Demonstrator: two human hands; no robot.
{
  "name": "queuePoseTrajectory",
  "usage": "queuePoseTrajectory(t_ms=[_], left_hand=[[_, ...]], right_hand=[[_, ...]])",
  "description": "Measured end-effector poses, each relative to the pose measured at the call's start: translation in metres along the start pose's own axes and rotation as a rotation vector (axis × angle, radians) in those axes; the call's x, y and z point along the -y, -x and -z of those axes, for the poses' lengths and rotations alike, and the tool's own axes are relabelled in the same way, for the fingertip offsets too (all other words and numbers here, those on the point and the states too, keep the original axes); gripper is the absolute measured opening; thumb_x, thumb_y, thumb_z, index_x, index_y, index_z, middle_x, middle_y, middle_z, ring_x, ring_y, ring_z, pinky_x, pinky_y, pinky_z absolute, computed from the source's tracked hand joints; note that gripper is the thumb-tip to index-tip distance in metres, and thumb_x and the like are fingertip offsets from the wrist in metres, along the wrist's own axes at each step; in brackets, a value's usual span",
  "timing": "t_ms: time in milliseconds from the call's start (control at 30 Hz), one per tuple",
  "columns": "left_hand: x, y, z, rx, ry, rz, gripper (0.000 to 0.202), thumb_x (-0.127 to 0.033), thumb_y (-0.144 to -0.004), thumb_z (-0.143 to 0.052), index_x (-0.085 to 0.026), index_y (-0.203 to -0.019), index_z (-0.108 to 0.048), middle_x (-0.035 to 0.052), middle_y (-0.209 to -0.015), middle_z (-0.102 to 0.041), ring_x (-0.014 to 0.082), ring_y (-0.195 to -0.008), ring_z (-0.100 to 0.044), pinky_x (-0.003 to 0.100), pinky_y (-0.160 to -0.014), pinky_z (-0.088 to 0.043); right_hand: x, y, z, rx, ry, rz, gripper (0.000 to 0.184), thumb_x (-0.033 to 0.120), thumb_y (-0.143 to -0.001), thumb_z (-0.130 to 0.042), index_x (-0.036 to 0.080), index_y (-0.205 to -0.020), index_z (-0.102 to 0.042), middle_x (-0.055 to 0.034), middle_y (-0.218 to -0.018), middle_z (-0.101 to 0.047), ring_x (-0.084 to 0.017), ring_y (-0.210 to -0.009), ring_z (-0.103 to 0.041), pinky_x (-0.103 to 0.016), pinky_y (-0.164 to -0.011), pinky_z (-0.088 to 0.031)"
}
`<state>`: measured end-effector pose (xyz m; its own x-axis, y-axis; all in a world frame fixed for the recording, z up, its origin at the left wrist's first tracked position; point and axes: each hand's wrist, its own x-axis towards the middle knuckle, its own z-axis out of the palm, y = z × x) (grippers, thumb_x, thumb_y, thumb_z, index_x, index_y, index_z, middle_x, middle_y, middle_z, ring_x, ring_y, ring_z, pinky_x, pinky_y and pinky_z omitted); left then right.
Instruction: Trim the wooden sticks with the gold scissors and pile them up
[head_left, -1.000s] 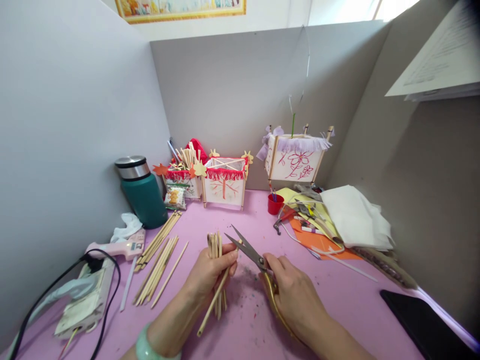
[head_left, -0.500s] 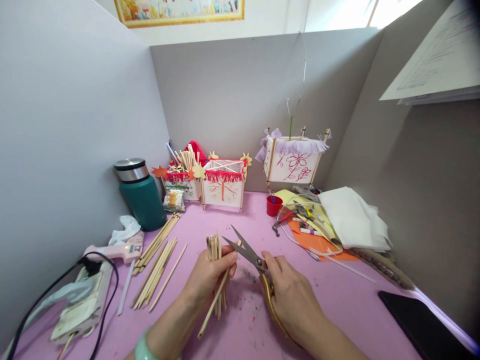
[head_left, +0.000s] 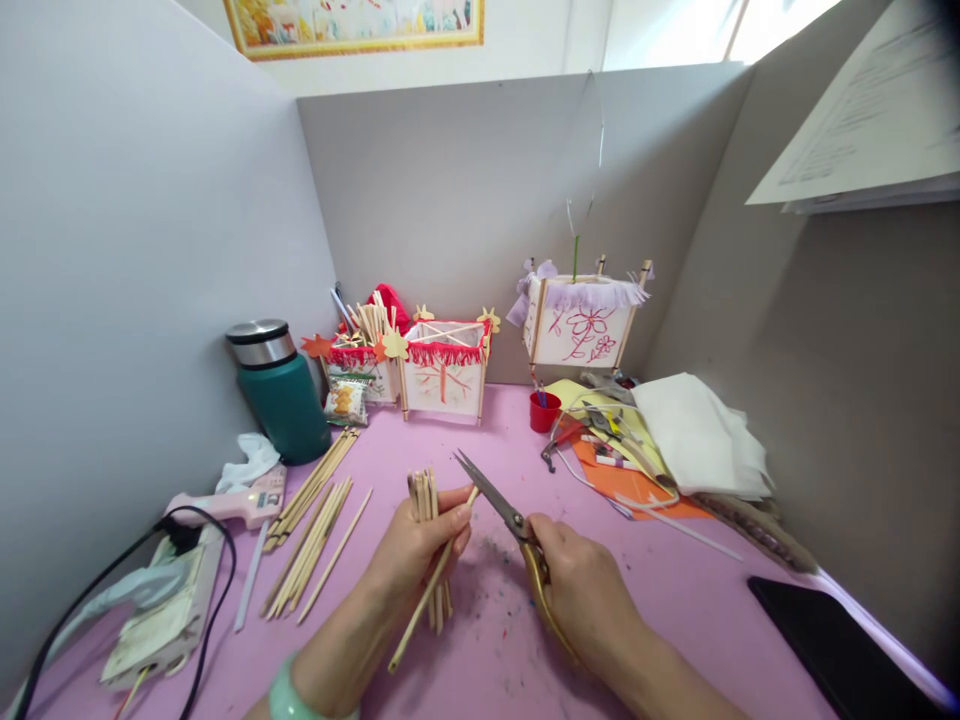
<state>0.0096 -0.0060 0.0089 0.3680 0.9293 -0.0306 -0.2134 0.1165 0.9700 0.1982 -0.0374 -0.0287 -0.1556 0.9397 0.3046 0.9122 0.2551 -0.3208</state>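
My left hand [head_left: 416,545] is closed round a bundle of thin wooden sticks [head_left: 426,490]. One longer stick [head_left: 420,615] slants across the bundle, pinched under the thumb, its upper end poking out past the fingers. In my right hand [head_left: 581,580] is a pair of scissors [head_left: 495,500] with gold-coloured handles. The blades are nearly closed and point up and left, close by the tip of the slanted stick. On the table to the left lie more loose sticks [head_left: 311,555], and a separate single stick [head_left: 335,555] beside them.
Paper lanterns [head_left: 444,385] stand at the back, near a green bottle [head_left: 281,400]. A pink glue gun [head_left: 232,505] and power strip [head_left: 161,610] lie left. Pliers, coloured paper [head_left: 622,480], a red cup [head_left: 544,412] and white cloth [head_left: 697,435] sit right, with a black phone [head_left: 832,640] nearer.
The scissor blades have come together from an open position. My left hand keeps its hold on the sticks, and the view has shifted slightly.
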Motion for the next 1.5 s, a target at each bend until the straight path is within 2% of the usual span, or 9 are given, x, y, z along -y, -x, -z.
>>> queuePoseTrajectory(t_ms=[100,300,567,667,833,1000,1133,1333,1500], left_hand=[[0.0001,-0.0007,-0.0002,-0.011,0.016,0.004,0.02,-0.032,-0.075,-0.065,-0.013,-0.079,-0.059,-0.0071,-0.048,-0.04,0.004,-0.04,-0.03,0.02,-0.039,-0.018],[-0.0027,-0.004,-0.0013,-0.091,0.119,0.033,0.021,-0.028,-0.068,-0.07,-0.015,-0.075,-0.055,-0.0075,-0.05,-0.043,0.003,-0.039,-0.034,0.017,-0.039,-0.023],[0.0059,-0.0052,0.0036,-0.077,0.042,0.031,0.023,-0.033,-0.074,-0.064,-0.014,-0.066,-0.055,-0.0066,-0.045,-0.043,0.0025,-0.031,-0.027,0.02,-0.034,-0.016],[0.0059,-0.0039,0.0011,-0.068,0.033,-0.003,0.026,-0.034,-0.073,-0.066,-0.014,-0.063,-0.054,-0.0063,-0.045,-0.042,0.0024,-0.033,-0.028,0.02,-0.036,-0.017],[0.0053,-0.0015,-0.0009,-0.036,0.034,-0.041,0.026,-0.034,-0.075,-0.065,-0.014,-0.063,-0.054,-0.0067,-0.044,-0.04,0.0028,-0.034,-0.027,0.02,-0.036,-0.015],[0.0039,0.0001,-0.0009,-0.036,0.048,-0.047,0.025,-0.034,-0.072,-0.068,-0.014,-0.066,-0.054,-0.0067,-0.044,-0.041,0.0036,-0.036,-0.028,0.019,-0.036,-0.017],[0.0036,-0.0016,0.0017,0.008,0.062,-0.033,0.025,-0.036,-0.072,-0.067,-0.013,-0.069,-0.056,-0.007,-0.045,-0.04,0.0031,-0.035,-0.027,0.019,-0.035,-0.017],[0.0033,-0.0051,0.0048,0.005,0.123,0.025,0.041,-0.035,-0.071,-0.069,-0.01,-0.101,-0.062,-0.0083,-0.045,-0.042,0.0024,-0.031,-0.026,0.019,-0.033,-0.016],[0.0033,-0.0063,0.0072,-0.06,0.187,0.044,0.042,-0.035,-0.067,-0.071,-0.013,-0.101,-0.058,-0.008,-0.047,-0.048,0.0021,-0.029,-0.026,0.018,-0.032,-0.017]], right_hand=[[-0.0013,-0.0001,-0.0013,-0.028,-0.025,0.015,0.017,0.02,-0.089,-0.039,0.019,-0.096,-0.055,-0.0044,-0.081,-0.064,-0.02,-0.07,-0.061,-0.028,-0.061,-0.037],[0.0011,-0.0012,0.0,-0.052,0.025,0.049,0.039,0.019,-0.086,-0.042,0.017,-0.125,-0.044,-0.0085,-0.098,-0.062,-0.023,-0.084,-0.061,-0.031,-0.069,-0.041],[0.0041,0.0002,0.002,-0.005,0.107,0.033,0.044,0.014,-0.084,-0.043,0.015,-0.128,-0.042,-0.0091,-0.098,-0.06,-0.023,-0.086,-0.059,-0.031,-0.069,-0.04],[0.0067,0.0005,0.0054,0.009,0.129,0.025,0.041,0.012,-0.085,-0.043,0.015,-0.126,-0.042,-0.0095,-0.097,-0.06,-0.023,-0.086,-0.059,-0.031,-0.068,-0.039],[0.0083,-0.0021,0.0073,0.059,0.125,0.002,0.018,0.012,-0.088,-0.041,0.017,-0.102,-0.051,-0.0067,-0.088,-0.059,-0.02,-0.075,-0.058,-0.028,-0.062,-0.036],[0.0081,-0.0025,0.0054,0.068,0.154,-0.015,0.01,0.014,-0.089,-0.041,0.019,-0.09,-0.05,-0.0049,-0.081,-0.06,-0.019,-0.067,-0.058,-0.027,-0.057,-0.031],[0.0075,-0.0011,0.0038,0.033,0.16,-0.001,0.009,0.016,-0.089,-0.042,0.019,-0.089,-0.051,-0.0045,-0.077,-0.061,-0.019,-0.065,-0.06,-0.027,-0.055,-0.029],[0.0029,0.0001,0.0006,-0.013,0.1,-0.001,0.012,0.019,-0.089,-0.041,0.019,-0.089,-0.054,-0.0034,-0.074,-0.064,-0.018,-0.061,-0.06,-0.027,-0.054,-0.028],[0.001,-0.0002,0.0042,-0.096,0.054,0.029,0.016,0.018,-0.086,-0.043,0.021,-0.096,-0.055,-0.0023,-0.079,-0.063,-0.016,-0.066,-0.059,-0.026,-0.057,-0.031]])
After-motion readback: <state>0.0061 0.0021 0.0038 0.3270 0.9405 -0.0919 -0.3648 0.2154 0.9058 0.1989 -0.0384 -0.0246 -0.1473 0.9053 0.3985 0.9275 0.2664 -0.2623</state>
